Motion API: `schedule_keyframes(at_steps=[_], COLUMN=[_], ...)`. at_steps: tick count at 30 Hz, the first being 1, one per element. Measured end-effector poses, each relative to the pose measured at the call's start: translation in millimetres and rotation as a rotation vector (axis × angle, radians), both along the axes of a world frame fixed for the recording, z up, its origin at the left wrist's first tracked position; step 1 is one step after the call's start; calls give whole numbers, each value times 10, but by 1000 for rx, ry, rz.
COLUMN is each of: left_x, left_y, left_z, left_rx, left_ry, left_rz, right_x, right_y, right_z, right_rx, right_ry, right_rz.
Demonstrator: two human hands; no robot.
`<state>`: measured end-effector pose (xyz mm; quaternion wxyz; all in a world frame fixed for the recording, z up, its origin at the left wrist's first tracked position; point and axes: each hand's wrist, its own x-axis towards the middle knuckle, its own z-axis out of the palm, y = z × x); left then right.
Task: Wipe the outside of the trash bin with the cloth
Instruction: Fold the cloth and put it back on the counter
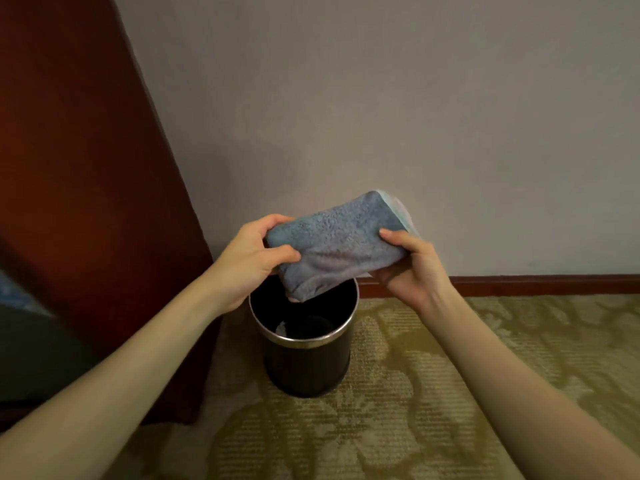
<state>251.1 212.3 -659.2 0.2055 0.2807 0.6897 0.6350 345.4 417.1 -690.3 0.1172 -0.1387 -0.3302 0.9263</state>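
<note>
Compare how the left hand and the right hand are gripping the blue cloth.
The left hand clamps the cloth's left end, thumb in front and fingers curled over the top edge; the right hand takes the right end from below, thumb on the front face. The left hand partly overlaps the trash bin's rim in view; the right hand sits to the right of the bin. Both are bare and closed on the cloth, holding it above the open bin.

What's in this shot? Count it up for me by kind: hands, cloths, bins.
Hands: 2, the left hand and the right hand, both gripping the cloth
Cloths: 1, the blue cloth
Bins: 1, the black trash bin
Total: 4
</note>
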Motion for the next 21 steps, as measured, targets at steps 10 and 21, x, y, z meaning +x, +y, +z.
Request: schedule_keyframes(at_steps=[10, 21], left_x=[-113, -23], left_y=[25, 165], left_z=[2012, 4288], left_rx=[-106, -221], left_ry=[90, 78], left_rz=[-11, 278], right_x=[-223, -183], right_y=[63, 246], right_z=[2150, 4501], right_rx=[81, 366], right_ry=[-99, -224], right_rz=[32, 119])
